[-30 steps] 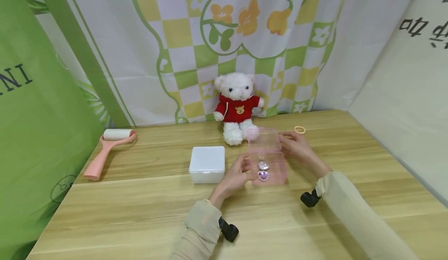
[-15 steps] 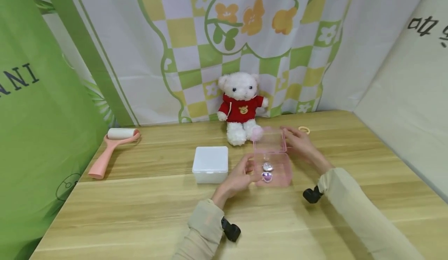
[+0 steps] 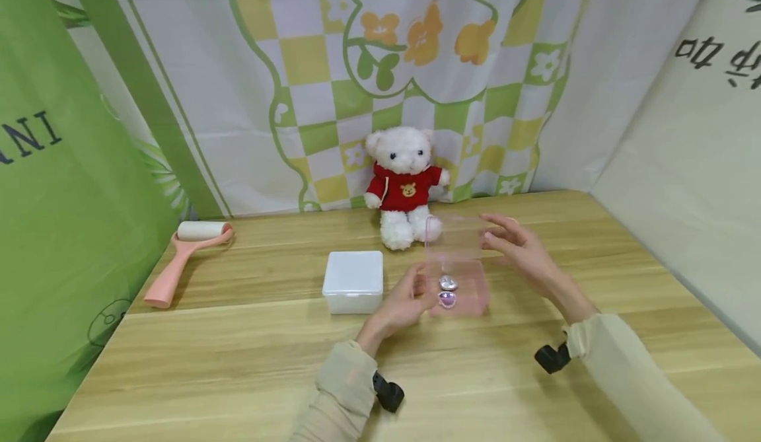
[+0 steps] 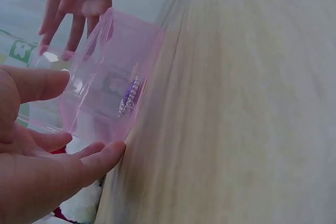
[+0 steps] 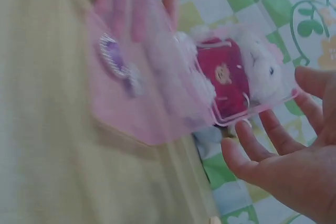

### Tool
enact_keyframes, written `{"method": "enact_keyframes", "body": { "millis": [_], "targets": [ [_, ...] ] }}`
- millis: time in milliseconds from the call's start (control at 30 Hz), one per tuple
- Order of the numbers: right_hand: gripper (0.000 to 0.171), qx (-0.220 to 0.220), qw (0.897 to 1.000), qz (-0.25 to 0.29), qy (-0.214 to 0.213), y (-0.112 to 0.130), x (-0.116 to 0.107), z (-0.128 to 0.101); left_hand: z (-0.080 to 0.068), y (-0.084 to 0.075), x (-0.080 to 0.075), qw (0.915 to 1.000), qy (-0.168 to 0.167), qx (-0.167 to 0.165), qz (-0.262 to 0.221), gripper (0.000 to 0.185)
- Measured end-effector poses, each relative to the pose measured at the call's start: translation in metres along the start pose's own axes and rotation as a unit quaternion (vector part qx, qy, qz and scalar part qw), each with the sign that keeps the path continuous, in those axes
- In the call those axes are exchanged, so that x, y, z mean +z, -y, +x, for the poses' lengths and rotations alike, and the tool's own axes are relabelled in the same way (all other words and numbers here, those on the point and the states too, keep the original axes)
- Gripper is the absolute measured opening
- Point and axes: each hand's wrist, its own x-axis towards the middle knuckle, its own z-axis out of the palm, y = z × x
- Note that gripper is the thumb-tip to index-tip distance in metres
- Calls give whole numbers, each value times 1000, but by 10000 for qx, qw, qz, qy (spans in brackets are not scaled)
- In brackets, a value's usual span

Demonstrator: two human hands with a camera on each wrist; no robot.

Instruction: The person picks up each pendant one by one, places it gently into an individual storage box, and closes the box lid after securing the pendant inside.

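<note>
A clear pink hinged box (image 3: pixel 460 306) sits on the table with its lid (image 3: pixel 454 237) raised. Inside lie a silvery oval trinket (image 3: pixel 448 283) and a purple gem with a beaded rim (image 3: pixel 447 299). My left hand (image 3: pixel 404 303) touches the box's left wall; in the left wrist view its fingers (image 4: pixel 107 158) are extended along the wall, and the thumb stands apart from them. At the lid's right edge is my right hand (image 3: pixel 526 257), its fingers spread and loosely bent. In the right wrist view, the right fingertips (image 5: pixel 247 132) are near or touching that edge.
A white lidded box (image 3: pixel 353 283) stands left of my left hand. Behind the pink lid sits a white teddy bear (image 3: pixel 404 187) in a red hoodie. A pink-handled lint roller (image 3: pixel 184 257) lies far left. Patterned cloth (image 3: pixel 309 59) hangs behind the table (image 3: pixel 238 363).
My right hand has shifted nearer and rightward, its fingers more spread, and now mostly covers the pale yellow ring behind it. The lid's tilt has changed slightly. My left hand stays at the box.
</note>
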Motion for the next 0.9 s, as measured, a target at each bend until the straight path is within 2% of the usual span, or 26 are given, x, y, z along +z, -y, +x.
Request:
{"method": "enact_keyframes", "body": {
  "millis": [100, 200, 333, 533, 633, 800, 900],
  "targets": [
    [41, -282, 9996, 87, -47, -3, 7, -16, 0, -2, 1, 9999, -92, 46, 114, 63],
    [32, -434, 9986, 51, -301, -10, 18, -27, -1, -2, 1, 9994, -289, 64, 197, 61],
    [27, -647, 9960, -53, -610, -22, 31, -32, -1, -3, 0, 9980, -524, 16, 353, 61],
    [26, -960, 9887, -538, -1018, -30, 43, -37, -1, -2, 2, 9974, -598, -38, 399, 58],
    [27, -828, 9897, -514, -1053, -33, 45, -39, -1, -5, 2, 9962, -799, -9, 335, 51],
    [34, -350, 9937, 59, -1063, -39, 47, -41, 1, -8, 3, 9941, -1052, 152, 234, 46],
    [39, -184, 9935, 294, -1080, -41, 47, -40, 0, -8, 3, 9925, -1106, 149, 491, 40]
  ]
}}
